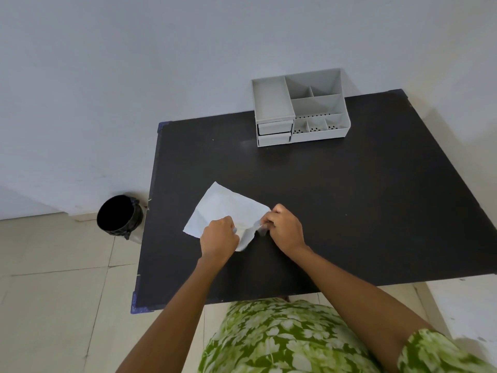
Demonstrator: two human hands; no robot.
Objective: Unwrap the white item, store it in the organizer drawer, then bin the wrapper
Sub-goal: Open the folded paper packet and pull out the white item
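left hand (219,235), right hand (283,228) pinching wrapper (228,211)

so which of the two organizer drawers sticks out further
The lower drawer: its front sits slightly forward of the upper drawer, which lies flush under the organizer tray.

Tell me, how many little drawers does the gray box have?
2. Both sit on the left front of the organizer, stacked: the upper drawer under the big tray, the lower drawer beneath it. Others may hide behind.
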